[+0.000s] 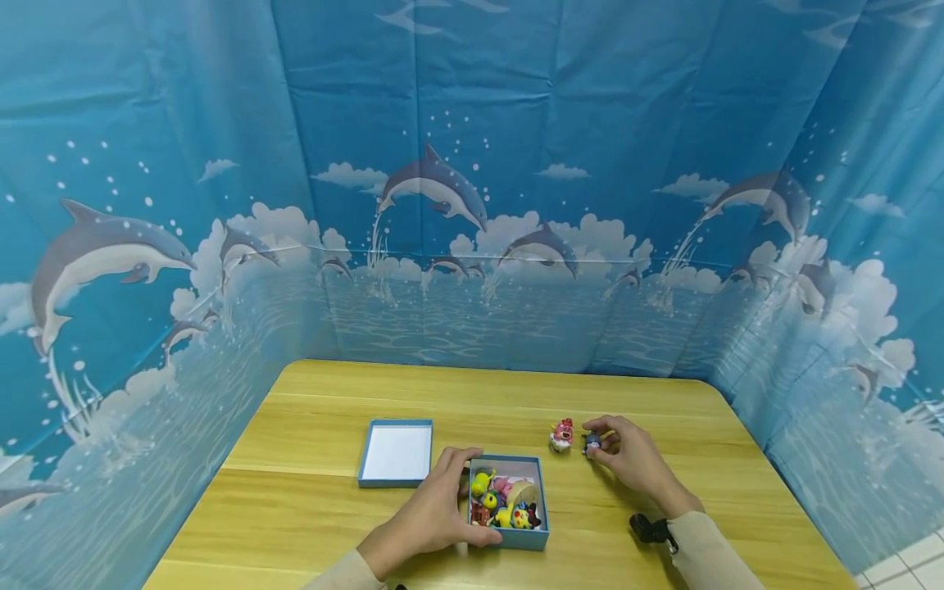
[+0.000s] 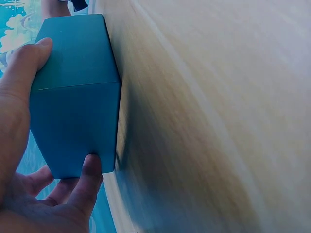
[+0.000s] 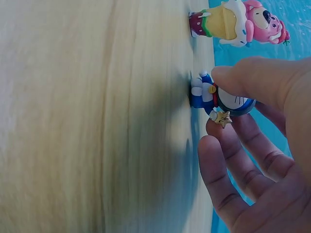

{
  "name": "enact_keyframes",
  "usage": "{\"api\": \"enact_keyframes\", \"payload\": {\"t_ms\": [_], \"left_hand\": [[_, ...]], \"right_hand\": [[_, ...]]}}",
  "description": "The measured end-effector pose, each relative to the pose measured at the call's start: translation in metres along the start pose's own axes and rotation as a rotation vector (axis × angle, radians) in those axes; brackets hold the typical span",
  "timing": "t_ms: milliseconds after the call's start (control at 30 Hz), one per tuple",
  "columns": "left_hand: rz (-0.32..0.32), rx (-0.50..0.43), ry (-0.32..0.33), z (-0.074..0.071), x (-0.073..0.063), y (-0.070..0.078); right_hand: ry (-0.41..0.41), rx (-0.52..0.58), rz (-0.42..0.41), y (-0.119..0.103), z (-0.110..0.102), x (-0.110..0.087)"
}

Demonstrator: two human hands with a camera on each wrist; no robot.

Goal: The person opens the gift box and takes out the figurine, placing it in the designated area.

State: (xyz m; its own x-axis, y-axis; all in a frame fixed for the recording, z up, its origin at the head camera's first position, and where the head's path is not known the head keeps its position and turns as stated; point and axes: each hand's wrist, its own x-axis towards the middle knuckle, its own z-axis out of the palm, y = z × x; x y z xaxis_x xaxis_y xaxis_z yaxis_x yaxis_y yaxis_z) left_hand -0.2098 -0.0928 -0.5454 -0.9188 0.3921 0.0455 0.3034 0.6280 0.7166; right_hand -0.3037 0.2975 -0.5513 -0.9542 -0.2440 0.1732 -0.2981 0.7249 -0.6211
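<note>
My left hand point(image 1: 437, 510) grips a small open blue box point(image 1: 525, 539), thumb against its near side and fingers around the left and far sides. The left wrist view shows the box's plain outer walls point(image 2: 73, 126) between thumb and fingers. Inside lie several small toy figurines point(image 1: 505, 515), yellow, pink and brown among them. My right hand point(image 1: 636, 459) pinches a blue-and-white cat figurine point(image 3: 206, 94) by its head, its feet at the tabletop. The cat wears a red collar and has a gold star at one hand. Beside it stands a pink bear figurine point(image 3: 233, 22) on an ice-cream-like base.
A blue-rimmed box lid point(image 1: 397, 451) with a white inside lies on the wooden table point(image 1: 295, 459), left of the box. Dolphin-printed blue curtains point(image 1: 472, 311) hang around the table's back and sides. A black strap device point(image 1: 649, 528) sits at the right wrist.
</note>
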Motion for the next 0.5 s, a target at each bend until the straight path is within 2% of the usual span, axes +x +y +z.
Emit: {"api": "enact_keyframes", "payload": {"t_ms": [500], "left_hand": [[0.003, -0.005, 0.004, 0.0017, 0.0006, -0.0017]], "right_hand": [[-0.005, 0.020, 0.017, 0.0023, 0.0026, 0.0012]]}}
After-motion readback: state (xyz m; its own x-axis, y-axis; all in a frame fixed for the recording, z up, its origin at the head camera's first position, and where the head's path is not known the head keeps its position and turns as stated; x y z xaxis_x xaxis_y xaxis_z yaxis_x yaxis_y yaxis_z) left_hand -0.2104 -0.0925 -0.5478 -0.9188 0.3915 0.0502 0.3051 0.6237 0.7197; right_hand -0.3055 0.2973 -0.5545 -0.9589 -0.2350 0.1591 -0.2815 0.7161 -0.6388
